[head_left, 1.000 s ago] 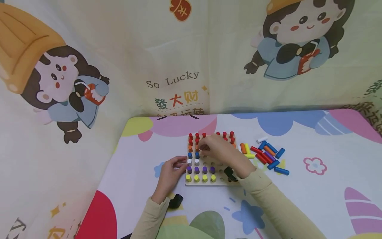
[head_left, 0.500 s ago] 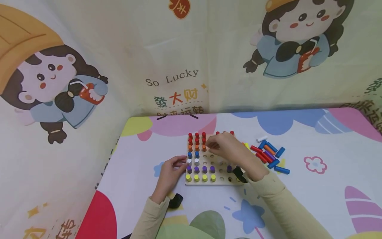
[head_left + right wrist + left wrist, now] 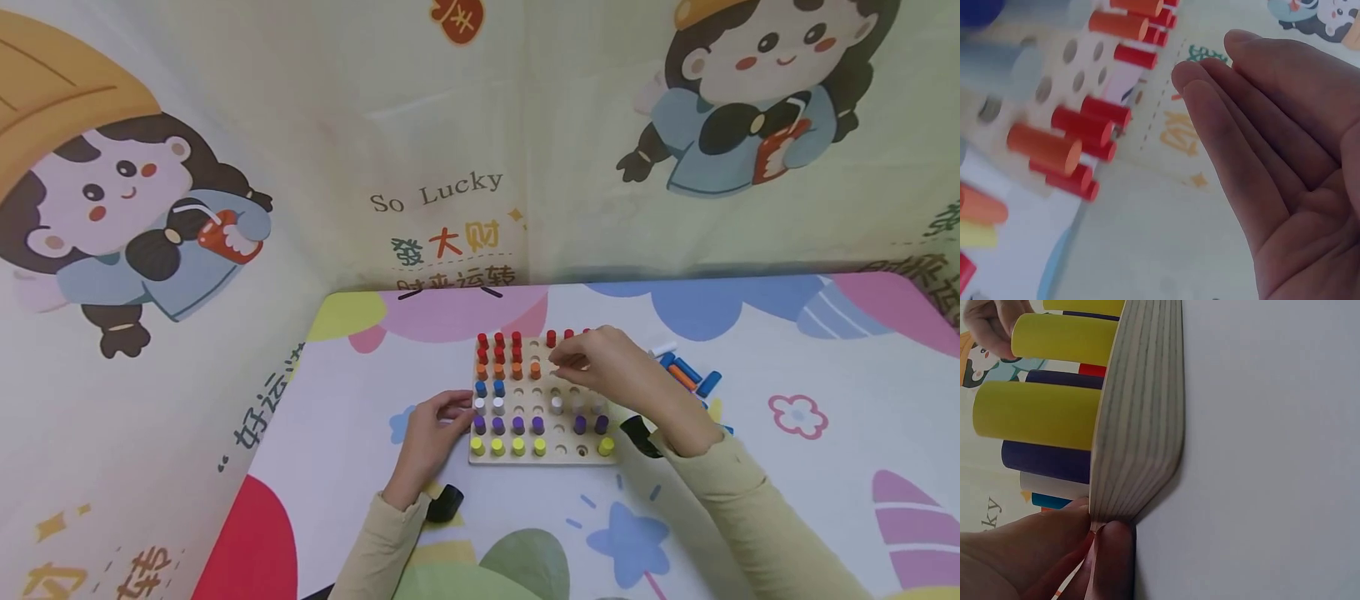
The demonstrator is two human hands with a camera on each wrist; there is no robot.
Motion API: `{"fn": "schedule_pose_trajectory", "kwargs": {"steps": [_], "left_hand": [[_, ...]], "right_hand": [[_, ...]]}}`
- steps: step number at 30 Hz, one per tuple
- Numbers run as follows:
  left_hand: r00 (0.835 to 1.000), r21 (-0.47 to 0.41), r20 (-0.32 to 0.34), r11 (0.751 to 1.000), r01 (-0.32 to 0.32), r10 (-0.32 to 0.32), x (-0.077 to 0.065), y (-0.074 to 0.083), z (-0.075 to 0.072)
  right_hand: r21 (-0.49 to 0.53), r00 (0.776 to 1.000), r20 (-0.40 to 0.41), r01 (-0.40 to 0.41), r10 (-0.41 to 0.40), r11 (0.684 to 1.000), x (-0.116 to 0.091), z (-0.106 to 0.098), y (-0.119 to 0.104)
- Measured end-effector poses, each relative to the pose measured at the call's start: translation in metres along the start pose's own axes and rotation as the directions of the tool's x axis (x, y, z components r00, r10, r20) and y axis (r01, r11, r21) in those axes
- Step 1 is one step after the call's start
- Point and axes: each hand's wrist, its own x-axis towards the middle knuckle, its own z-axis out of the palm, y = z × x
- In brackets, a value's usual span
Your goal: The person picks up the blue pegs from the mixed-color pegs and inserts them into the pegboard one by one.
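Note:
A wooden pegboard (image 3: 525,462) holds rows of coloured pegs: red (image 3: 498,340) at the back, then orange, blue (image 3: 480,389), white (image 3: 557,405), purple (image 3: 518,426) and yellow (image 3: 498,447) in front. My left hand (image 3: 427,442) pinches the board's left edge; its thumb and fingertips meet the board's corner side in the left wrist view. Over the board's right half hovers my right hand (image 3: 611,367), just right of an orange peg (image 3: 535,371). In the right wrist view that hand (image 3: 1285,156) has nearly straight fingers, the thumb apart, with nothing between them.
Right of the board lie loose pegs, among them a white one (image 3: 663,350), a blue one (image 3: 708,384) and an orange one (image 3: 682,377); my right arm hides others. A patterned cloth (image 3: 787,500) covers the table, and a printed curtain (image 3: 585,208) hangs behind it.
My right hand has moved rightwards across the board, uncovering an orange peg in the fourth column and white pegs at the right. The left hand keeps its place at the edge.

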Motion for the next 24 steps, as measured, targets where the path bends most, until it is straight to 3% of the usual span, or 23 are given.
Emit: {"fn": "schedule_pose_trajectory", "kwargs": {"steps": [24], "left_hand": [[1.0,0.017,-0.004,1.0,-0.008,0.008,-0.001,-0.001,0.001]], "right_hand": [[-0.083,0.998,-0.054,0.039,-0.044,0.996,-0.041,-0.016,0.032]]}}
